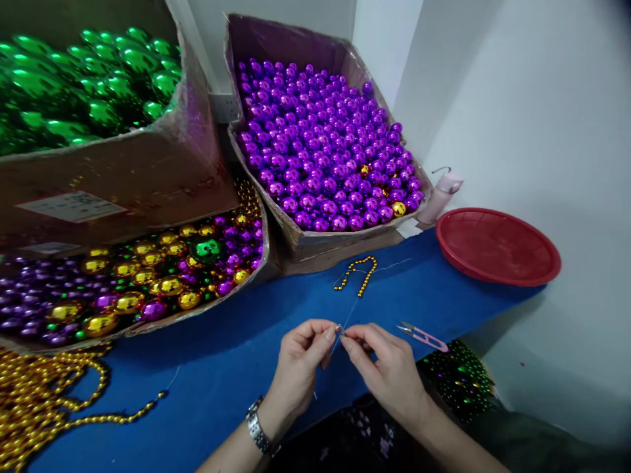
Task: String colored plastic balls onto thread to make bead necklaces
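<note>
Pale walls meet in a corner behind a blue work surface, seen through the worn head camera. On it I find a short gold bead string, bent in a loop just ahead of the hands; a thin thread runs from it to the fingers. Left hand: thumb and forefinger pinched together on the thread. Right hand: same tight pinch, tips almost touching the left's. Below the fingers I lose the thread's course. Steel watch on the left wrist.

Right of the hands, pink-handled snips, blades slightly apart; beyond, a red tray. Behind, a carton of purple beads, a few gold among them. Left, mixed beads under a carton of green beads, cut off by the frame. White label on that carton: I see print, too small to read. Pinkish bottle by the wall: no wording I can read. Gold chains run off the left edge. Low right, dark green beads, partly hidden by the table.
</note>
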A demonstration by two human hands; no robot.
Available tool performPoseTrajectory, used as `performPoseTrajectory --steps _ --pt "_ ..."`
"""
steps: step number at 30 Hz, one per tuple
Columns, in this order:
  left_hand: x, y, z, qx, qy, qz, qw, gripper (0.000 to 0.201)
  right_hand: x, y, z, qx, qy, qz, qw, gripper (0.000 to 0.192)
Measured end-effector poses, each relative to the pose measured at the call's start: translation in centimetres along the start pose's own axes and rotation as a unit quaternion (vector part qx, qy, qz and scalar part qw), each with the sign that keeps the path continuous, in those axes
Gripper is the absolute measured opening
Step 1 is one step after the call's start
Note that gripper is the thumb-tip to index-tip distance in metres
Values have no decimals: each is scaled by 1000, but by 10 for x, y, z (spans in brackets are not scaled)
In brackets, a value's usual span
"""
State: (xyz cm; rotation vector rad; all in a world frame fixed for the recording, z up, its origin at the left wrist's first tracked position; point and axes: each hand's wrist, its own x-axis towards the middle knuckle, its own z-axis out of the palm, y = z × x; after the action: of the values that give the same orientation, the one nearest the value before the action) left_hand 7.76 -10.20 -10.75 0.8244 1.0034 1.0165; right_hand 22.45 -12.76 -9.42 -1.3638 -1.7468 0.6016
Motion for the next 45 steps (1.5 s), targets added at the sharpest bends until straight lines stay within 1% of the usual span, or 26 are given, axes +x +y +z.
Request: performPoseTrajectory --steps 13,26,35,39,41,42,43,44,45 --pt "0 -2 -1 7 -6 2 1000 17 0 0 0 9 -12 12 1000 13" --pt "1 -5 -2 8 -11 4 1000 16 0 -1 2 -2 -4 5 1000 12" --pt "1 -3 1 -8 -21 -14 1000 21 1 2 3 -16 -26 -2 1000 12" --pt "4 1 0 -9 -27 -23 999 22 3 2 2 -31 -54 2 998 13" --pt "7 4 0 0 -39 -33 999 21 4 2 2 -9 -77 20 997 12" --pt "8 5 0 6 -45 -37 998 21 4 2 2 22 -88 41 995 9" --pt "9 7 0 9 -49 -41 998 21 4 2 3 70 -98 71 990 7" --pt "10 8 1 3 -52 -45 998 21 3 3 5 131 -109 104 980 9" --pt "11 9 2 -12 -51 -49 997 21 3 4 7 200 -118 133 963 13"
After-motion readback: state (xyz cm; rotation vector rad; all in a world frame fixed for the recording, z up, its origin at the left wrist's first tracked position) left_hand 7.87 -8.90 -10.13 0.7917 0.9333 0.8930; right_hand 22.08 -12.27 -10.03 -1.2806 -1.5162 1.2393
